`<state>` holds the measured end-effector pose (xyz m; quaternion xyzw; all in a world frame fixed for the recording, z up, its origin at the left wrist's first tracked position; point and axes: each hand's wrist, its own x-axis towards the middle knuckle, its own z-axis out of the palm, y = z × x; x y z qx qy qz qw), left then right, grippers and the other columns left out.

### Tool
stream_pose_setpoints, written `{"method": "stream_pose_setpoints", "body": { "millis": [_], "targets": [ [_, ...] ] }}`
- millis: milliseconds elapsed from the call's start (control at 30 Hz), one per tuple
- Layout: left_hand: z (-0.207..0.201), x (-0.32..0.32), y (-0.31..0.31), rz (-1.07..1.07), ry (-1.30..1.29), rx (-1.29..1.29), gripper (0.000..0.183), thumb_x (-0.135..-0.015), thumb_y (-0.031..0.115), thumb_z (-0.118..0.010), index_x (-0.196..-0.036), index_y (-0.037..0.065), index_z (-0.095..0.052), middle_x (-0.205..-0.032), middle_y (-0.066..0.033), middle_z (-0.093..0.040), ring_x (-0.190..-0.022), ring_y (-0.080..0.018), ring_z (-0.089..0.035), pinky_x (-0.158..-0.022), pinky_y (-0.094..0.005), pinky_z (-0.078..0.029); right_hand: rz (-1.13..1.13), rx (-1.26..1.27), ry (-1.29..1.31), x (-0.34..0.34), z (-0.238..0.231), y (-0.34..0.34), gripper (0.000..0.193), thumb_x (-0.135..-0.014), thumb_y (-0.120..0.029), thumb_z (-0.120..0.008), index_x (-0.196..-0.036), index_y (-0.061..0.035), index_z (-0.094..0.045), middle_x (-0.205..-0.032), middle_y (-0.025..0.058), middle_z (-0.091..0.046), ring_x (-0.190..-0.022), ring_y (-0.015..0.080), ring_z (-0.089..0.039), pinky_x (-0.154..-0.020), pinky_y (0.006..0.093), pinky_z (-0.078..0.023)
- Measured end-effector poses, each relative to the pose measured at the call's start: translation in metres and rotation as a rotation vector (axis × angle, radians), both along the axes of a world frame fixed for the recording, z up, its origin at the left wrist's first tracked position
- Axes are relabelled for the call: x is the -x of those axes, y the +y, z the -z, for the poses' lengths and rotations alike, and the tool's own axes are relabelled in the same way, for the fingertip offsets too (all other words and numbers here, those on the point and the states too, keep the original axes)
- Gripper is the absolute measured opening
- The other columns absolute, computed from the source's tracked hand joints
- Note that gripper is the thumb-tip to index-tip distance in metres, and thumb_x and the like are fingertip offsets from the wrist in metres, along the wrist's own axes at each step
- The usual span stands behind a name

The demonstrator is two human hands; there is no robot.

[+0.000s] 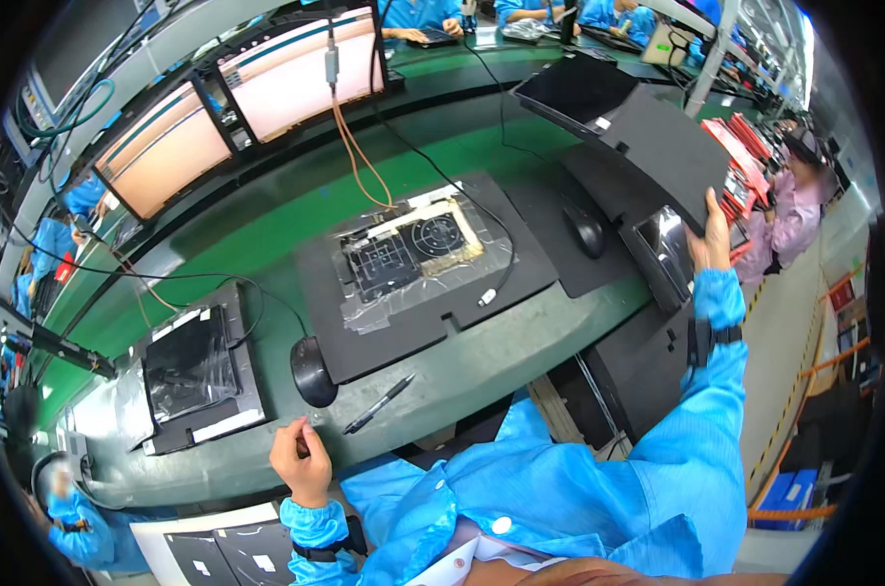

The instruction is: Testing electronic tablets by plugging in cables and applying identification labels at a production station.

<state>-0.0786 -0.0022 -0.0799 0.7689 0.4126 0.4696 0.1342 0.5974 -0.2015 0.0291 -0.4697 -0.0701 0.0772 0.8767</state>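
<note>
The right hand (713,237) is stretched out to the right, its fingers clamped on the edge of a dark flat panel (669,146) held tilted above the green desk (267,220). The left hand (301,459) rests at the desk's near edge, fingers curled loosely together, holding nothing, just beside a black mouse (312,372) and a black pen (378,404). Farther in, a plastic-wrapped circuit board (413,244) lies on a black mat (520,264).
</note>
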Motion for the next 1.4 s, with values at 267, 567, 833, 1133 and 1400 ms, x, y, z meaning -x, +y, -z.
{"method": "stream_pose_setpoints", "body": {
  "millis": [267, 567, 833, 1133, 1400],
  "targets": [
    [0.0, 0.004, -0.002, 0.053, -0.005, -0.012, 0.011, -0.089, -0.004, -0.064, -0.098, 0.0, -0.068, -0.071, -0.0073, -0.056, -0.056, -0.016, -0.05, -0.051, -0.0292, -0.037, 0.167, 0.148, 0.078, 0.086, 0.032, -0.105, 0.048, -0.097, -0.046, -0.067, -0.126, -0.0077, -0.063, -0.114, 0.0043, -0.071, -0.105, 0.0225, -0.066, -0.09, 0.0438, -0.052],
    [-0.001, -0.001, -0.003, 0.094, -0.025, -0.083, 0.013, -0.087, -0.006, -0.065, -0.098, 0.0, -0.068, -0.07, -0.0074, -0.056, -0.056, -0.0166, -0.051, -0.051, -0.0295, -0.039, 0.406, 1.334, -1.052, 0.106, 0.007, -0.032, 0.042, -0.092, -0.041, -0.069, -0.111, -0.0038, -0.07, -0.106, 0.016, -0.071, -0.097, 0.0355, -0.068, -0.083, 0.0438, -0.053],
    [-0.017, 0.003, -0.027, 0.119, -0.03, -0.005, 0.011, -0.086, -0.005, -0.067, -0.095, 0.0, -0.07, -0.073, -0.0081, -0.06, -0.056, -0.0166, -0.054, -0.052, -0.0291, -0.041, 0.381, 1.669, -1.385, 0.047, 0.049, 0.087, 0.056, -0.09, -0.039, -0.068, -0.134, -0.0051, -0.059, -0.134, 0.0126, -0.062, -0.122, 0.0338, -0.059, -0.096, 0.051, -0.048],
    [-0.046, -0.017, -0.048, 0.658, -0.202, 0.81, 0.029, -0.099, 0.017, -0.064, -0.125, 0.005, -0.068, -0.106, -0.0122, -0.07, -0.091, -0.0206, -0.069, -0.081, -0.0303, -0.055, 0.563, 0.741, -1.964, 0.123, -0.052, 0.073, 0.03, -0.085, -0.004, -0.075, -0.115, -0.0019, -0.068, -0.105, 0.0113, -0.072, -0.094, 0.0298, -0.068, -0.091, 0.0414, -0.051],
    [-0.091, -0.074, -0.045, 1.278, -1.109, 1.415, 0.087, -0.098, 0.069, -0.04, -0.151, 0.0, -0.041, -0.137, -0.0201, -0.059, -0.127, -0.033, -0.058, -0.108, -0.0511, -0.046, -0.067, 0.153, -2.303, 0.316, -0.042, 0.04, 0.021, -0.089, -0.011, -0.067, -0.11, -0.0093, -0.068, -0.108, 0.0067, -0.074, -0.105, 0.0234, -0.073, -0.098, 0.0361, -0.049]
  ]
}}
